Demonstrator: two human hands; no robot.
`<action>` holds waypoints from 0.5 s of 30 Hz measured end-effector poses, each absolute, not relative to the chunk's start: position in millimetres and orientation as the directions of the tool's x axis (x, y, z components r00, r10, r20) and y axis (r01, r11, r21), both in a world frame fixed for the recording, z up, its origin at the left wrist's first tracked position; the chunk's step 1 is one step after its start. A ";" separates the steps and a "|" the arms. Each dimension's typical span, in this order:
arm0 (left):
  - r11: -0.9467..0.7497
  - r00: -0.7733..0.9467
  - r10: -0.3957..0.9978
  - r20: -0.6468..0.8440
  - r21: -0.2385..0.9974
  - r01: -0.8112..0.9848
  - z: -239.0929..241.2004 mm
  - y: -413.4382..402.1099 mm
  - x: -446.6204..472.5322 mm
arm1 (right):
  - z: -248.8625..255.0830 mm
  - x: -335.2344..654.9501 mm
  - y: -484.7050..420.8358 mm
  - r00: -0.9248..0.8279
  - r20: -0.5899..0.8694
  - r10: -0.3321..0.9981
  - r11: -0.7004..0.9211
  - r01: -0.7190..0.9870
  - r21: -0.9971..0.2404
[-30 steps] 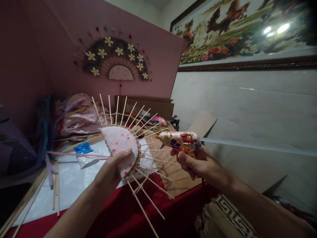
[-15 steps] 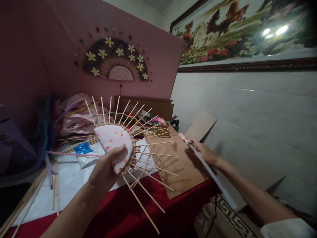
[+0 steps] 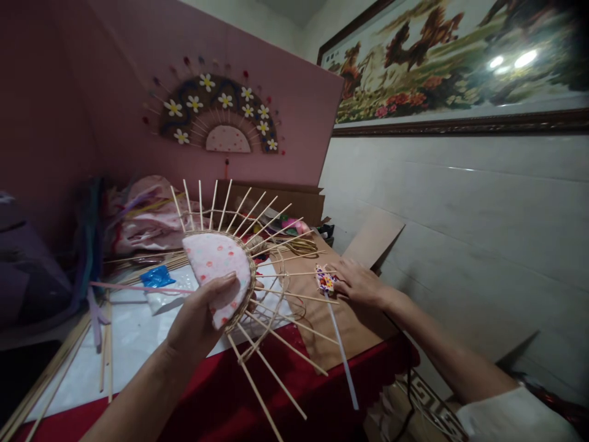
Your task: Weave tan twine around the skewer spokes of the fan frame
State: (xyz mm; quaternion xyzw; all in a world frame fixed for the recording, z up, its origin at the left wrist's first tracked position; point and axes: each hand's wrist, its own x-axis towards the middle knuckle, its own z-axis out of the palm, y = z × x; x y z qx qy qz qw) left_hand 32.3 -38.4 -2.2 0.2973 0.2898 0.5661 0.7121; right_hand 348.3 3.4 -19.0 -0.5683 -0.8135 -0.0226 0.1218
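Observation:
My left hand (image 3: 209, 307) grips a half-round fan frame by its pad, a white piece with red dots (image 3: 221, 261), thumb on the front and fingers behind. Woven cord edges the pad's curve, and thin sticks (image 3: 276, 209) fan outward from it. A loose strand of twine (image 3: 286, 276) loops among the sticks. On the brown board, my right hand (image 3: 356, 282) lies with fingers stretched out, its fingertips at a flower-patterned glue gun (image 3: 326, 280). A long translucent glue stick (image 3: 343, 353) juts from the gun past the table's front edge.
A finished fan with white flowers (image 3: 225, 100) hangs on the pink panel. Pink cloth (image 3: 147, 227) is heaped at the back left. Loose sticks (image 3: 59, 362) and a blue packet (image 3: 157, 276) lie on the left. The brown board (image 3: 359, 337) covers the table's right side.
My right hand has moved left and down onto the board with the glue gun, and its fingers have loosened. The glue stick has swung toward me. The fan frame has shifted slightly right.

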 end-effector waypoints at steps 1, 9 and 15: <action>0.189 0.202 0.976 -0.075 0.751 -0.632 -1.9 -38.8 32.2 | -13.7 340.7 1.0 -0.332 0.305 0.893 0.391 0.906 -0.159; 0.280 0.279 0.952 -0.122 0.712 -0.644 -1.7 -41.9 28.7 | 18.4 253.7 -34.8 -0.527 0.275 0.804 0.365 0.073 -0.928; 0.276 0.315 0.946 -0.081 0.711 -0.646 -3.3 -41.0 28.5 | 15.4 238.1 -36.9 -0.465 0.192 0.864 0.184 -0.063 -0.981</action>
